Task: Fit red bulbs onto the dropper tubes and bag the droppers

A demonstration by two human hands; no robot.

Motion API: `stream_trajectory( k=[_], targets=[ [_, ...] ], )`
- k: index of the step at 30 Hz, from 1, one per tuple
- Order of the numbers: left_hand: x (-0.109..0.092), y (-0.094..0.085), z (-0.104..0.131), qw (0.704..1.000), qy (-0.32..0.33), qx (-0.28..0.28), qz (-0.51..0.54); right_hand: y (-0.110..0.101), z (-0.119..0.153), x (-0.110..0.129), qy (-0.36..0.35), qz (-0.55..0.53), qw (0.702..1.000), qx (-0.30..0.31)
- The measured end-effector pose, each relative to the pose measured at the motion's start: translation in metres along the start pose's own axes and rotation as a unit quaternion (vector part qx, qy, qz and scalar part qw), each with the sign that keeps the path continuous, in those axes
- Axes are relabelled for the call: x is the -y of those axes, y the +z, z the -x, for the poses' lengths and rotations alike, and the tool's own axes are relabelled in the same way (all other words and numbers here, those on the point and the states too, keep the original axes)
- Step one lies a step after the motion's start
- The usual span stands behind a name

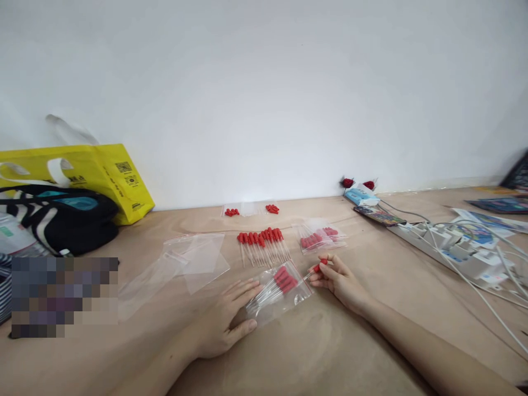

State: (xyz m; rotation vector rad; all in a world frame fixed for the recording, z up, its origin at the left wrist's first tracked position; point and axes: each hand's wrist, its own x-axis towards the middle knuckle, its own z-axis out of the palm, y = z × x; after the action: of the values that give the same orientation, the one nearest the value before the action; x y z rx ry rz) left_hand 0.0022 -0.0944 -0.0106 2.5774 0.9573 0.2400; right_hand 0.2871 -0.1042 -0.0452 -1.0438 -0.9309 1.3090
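Several glass droppers with red rubber bulbs lie inside a clear zip bag (284,281) in front of me. My left hand (233,316) rests at the bag's left side, fingers spread, fingertips touching its edge. Just right of the bag's opening, my right hand (332,275) pinches a red-bulbed dropper (319,266) whose tip points left toward the bag. Behind the bag, a row of loose droppers (264,242) lies side by side. Another clear bag of red-bulbed droppers (322,237) is at the back right of it.
Flat clear bags (198,256) lie on the table (330,352) at left. Loose red bulbs (231,212) sit near the wall. A yellow bag (127,187) and black bag (82,220) stand far left. A power strip (437,247) with cables is at right, beside a blue tissue pack (361,197).
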Motion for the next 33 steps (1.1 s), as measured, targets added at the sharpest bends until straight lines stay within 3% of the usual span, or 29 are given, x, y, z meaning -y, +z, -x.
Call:
stream_trajectory(
  k=[8, 16, 28, 30, 33],
  targets=[
    [0.004, 0.003, 0.0, 1.0, 0.005, 0.002, 0.007, -0.002, 0.001, 0.002, 0.009, 0.185, 0.98, 0.069],
    [0.0, 0.0, -0.001, 1.0, 0.004, 0.002, 0.002, 0.001, 0.002, 0.007, 0.047, 0.204, 0.973, 0.1],
    [0.001, 0.002, -0.001, 1.0, 0.006, -0.001, -0.008, 0.009, 0.006, 0.009, -0.025, 0.28, 0.94, 0.194],
    [0.001, 0.002, -0.001, 1.0, 0.007, 0.0, -0.005, 0.012, 0.011, 0.009, -0.025, 0.3, 0.937, 0.177],
    [0.001, 0.001, -0.001, 1.0, -0.003, 0.01, -0.01, 0.017, 0.015, 0.005, -0.036, 0.357, 0.928, 0.102]
  ],
)
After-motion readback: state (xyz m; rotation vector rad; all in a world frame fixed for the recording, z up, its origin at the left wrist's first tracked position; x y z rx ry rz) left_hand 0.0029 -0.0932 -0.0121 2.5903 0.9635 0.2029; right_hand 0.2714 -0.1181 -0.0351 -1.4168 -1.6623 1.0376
